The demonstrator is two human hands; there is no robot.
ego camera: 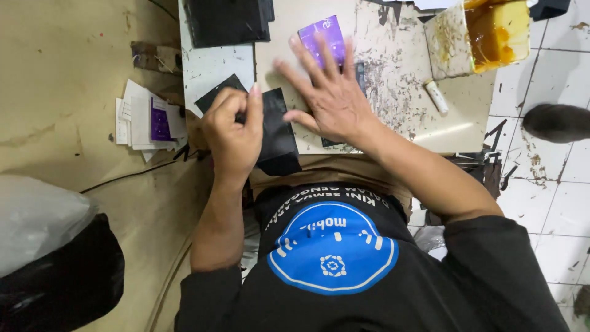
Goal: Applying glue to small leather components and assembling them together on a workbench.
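Observation:
My left hand is curled shut on the edge of a black sheet that lies on the pale work board and hangs over its near edge. My right hand lies flat with fingers spread, pressing down on the board just right of the sheet, over a dark piece that is mostly hidden. A small purple card lies under the fingertips of that hand.
A stack of black sheets sits at the far left of the table. A container of amber glue and a small white tube lie at the right. Loose white and purple papers lie on the floor at left. A dark shoe stands on the tiles.

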